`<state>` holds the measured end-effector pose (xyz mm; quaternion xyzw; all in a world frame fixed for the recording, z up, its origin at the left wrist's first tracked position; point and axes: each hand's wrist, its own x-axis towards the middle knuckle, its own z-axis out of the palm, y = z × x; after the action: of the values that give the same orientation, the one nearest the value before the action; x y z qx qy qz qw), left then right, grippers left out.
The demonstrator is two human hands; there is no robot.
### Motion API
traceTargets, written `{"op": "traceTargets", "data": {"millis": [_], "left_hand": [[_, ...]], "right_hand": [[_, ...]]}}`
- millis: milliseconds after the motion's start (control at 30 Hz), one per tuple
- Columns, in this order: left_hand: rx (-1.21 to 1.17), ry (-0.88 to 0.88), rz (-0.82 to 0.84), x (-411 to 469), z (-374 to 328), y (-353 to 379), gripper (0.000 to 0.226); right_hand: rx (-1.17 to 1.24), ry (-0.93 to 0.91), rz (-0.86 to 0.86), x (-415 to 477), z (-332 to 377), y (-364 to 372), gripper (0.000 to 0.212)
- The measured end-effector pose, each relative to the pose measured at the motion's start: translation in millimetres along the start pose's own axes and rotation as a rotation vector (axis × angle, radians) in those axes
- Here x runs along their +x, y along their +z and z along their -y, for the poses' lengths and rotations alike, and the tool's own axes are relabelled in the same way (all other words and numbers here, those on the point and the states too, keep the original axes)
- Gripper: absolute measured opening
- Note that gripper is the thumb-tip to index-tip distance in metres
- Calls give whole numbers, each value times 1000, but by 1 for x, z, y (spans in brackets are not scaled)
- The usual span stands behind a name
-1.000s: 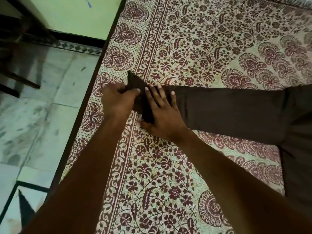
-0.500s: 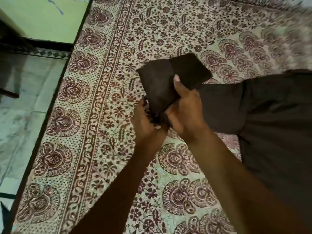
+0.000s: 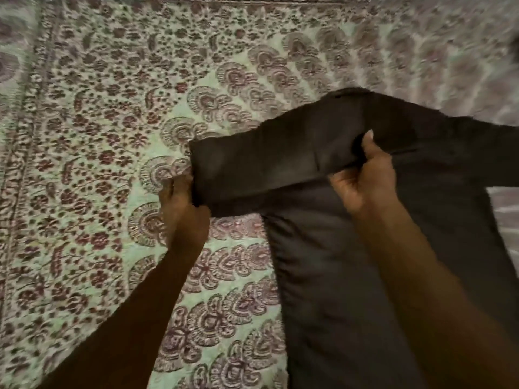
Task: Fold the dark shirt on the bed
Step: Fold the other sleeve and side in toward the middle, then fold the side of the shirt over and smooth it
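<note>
The dark shirt [image 3: 331, 276] lies on the bed at the right, its body running down toward the bottom edge of the view. Its left sleeve [image 3: 269, 161] is doubled over and lifted off the sheet. My left hand [image 3: 182, 203] grips the sleeve's outer end at the lower left corner. My right hand [image 3: 365, 178] pinches the sleeve near the shoulder, thumb on top. My right forearm covers part of the shirt's body. The picture is blurred by motion.
The bed is covered by a pale green sheet [image 3: 112, 164] printed with maroon flowers and paisley, with a patterned border band [image 3: 25, 136] along the left. The sheet spreads bare to the left of the shirt and behind it.
The sleeve lay stretched out to the left with both hands at its cuff. It has been lifted, doubled over and carried right toward the shirt's body. The view swung right; the floor left the frame.
</note>
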<state>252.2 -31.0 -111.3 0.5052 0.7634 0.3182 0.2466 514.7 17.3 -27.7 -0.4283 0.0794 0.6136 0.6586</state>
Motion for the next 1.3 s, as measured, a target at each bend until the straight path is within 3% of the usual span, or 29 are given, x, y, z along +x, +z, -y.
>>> {"op": "traceTargets", "data": {"millis": [133,267,500,633,800,1000,1133,1300], "left_hand": [[-105,54,38,-24,-35,34,70],[-66,213,148,-47,-80,78,86],[208,305,261,-61,-161,159,97],[134,321,304,-65,-190,195,90],[234,317,411,-76,-202,229,87],[411,416,414,-79,-206,253,94],[591,424,511,-74,-205,269,98],[606,439,513,-69,-197,269,94]], "right_hand": [[-110,-15,-187,32,40,-47,35],[-148,-96,-240,63,105,-77,33],[-173,-242,-398,115,209,-119,37],[-69,-419,-398,130,255,-123,36],[-170,-264,-480,148,263,-157,42],[-135,-455,-429,163,285,-147,31],[-199,-373,-518,175,296,-168,32],[-299,-325,-572,174,291,-188,34]]}}
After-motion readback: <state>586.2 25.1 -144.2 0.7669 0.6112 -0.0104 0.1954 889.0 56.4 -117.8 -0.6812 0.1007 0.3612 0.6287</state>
